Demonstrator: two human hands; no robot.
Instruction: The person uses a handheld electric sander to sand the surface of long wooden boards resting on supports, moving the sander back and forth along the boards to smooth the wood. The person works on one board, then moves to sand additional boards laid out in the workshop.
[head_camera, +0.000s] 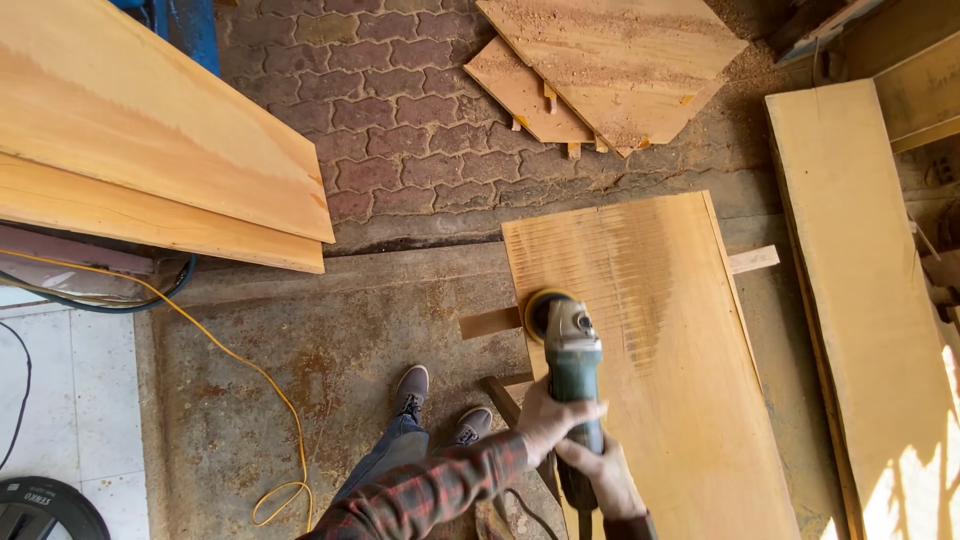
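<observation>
Angle grinder (572, 380), judged heavy, rigid and prone to kick, is gripped along its green body by both hands: the right hand (612, 478) closed at the rear, the left hand (545, 415) closed further forward. Its disc (538, 310) is pressed at the left edge of the plywood board (660, 360), which is carried on wooden battens (752, 259) over the concrete floor (330, 350).
</observation>
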